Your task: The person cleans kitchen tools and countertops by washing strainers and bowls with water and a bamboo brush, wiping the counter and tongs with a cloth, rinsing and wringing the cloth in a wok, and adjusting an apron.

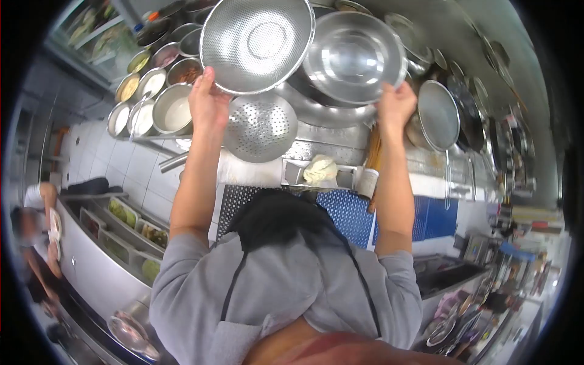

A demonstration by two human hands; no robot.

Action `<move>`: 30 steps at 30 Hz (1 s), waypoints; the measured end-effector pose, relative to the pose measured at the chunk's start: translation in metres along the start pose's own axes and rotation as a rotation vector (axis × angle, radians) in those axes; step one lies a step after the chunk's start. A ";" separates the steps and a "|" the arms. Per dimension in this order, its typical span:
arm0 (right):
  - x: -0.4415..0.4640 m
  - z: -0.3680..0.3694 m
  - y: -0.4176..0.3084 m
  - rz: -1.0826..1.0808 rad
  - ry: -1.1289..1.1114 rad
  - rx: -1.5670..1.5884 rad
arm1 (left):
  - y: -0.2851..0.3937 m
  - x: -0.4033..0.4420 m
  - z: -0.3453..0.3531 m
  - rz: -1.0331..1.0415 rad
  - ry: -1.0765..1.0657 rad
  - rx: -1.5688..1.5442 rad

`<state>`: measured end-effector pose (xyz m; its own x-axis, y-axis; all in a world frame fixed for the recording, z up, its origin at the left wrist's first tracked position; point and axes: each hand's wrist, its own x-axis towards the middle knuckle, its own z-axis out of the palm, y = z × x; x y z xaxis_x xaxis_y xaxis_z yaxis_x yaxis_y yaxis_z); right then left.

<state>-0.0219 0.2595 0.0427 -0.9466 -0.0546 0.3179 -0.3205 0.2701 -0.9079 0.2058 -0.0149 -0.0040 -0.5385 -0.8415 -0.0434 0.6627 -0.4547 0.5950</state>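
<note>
My left hand (pixel 208 100) grips the lower left rim of a large perforated metal colander (pixel 258 45), thumb on the rim. On the right, my right hand (pixel 396 104) is closed on the lower right rim of a shiny steel bowl (pixel 353 58). Colander and bowl are side by side, their edges close together. Below the colander lies a perforated ladle (pixel 260 128) with larger holes, its thick handle pointing left. Behind the bowl, part of a wide metal pan (pixel 325 112) shows.
Metal containers of ingredients (pixel 173 108) stand at the left. A crumpled white cloth (pixel 320 170) lies in a tray near my body. A mesh strainer (pixel 438 115) and pans are at the right. Another person (pixel 42 243) stands far left, beside a counter with food bins (pixel 121 213).
</note>
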 end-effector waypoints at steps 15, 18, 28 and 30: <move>-0.109 -0.107 0.027 0.265 -0.218 0.207 | -0.077 -0.067 0.067 0.046 -0.367 0.784; -0.128 -0.151 0.042 0.493 -0.128 0.259 | -0.113 -0.072 0.068 0.076 -0.649 0.974; -0.214 -0.355 0.108 0.657 0.144 0.455 | -0.261 -0.215 0.173 -0.090 -1.232 0.985; -0.232 -0.385 0.130 0.621 0.248 0.481 | -0.293 -0.244 0.193 -0.142 -1.293 1.046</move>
<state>0.1703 0.6776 -0.0442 -0.9390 0.1978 -0.2813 0.2254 -0.2636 -0.9379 0.0430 0.3799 -0.0131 -0.9594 0.2088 0.1894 0.2508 0.3250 0.9118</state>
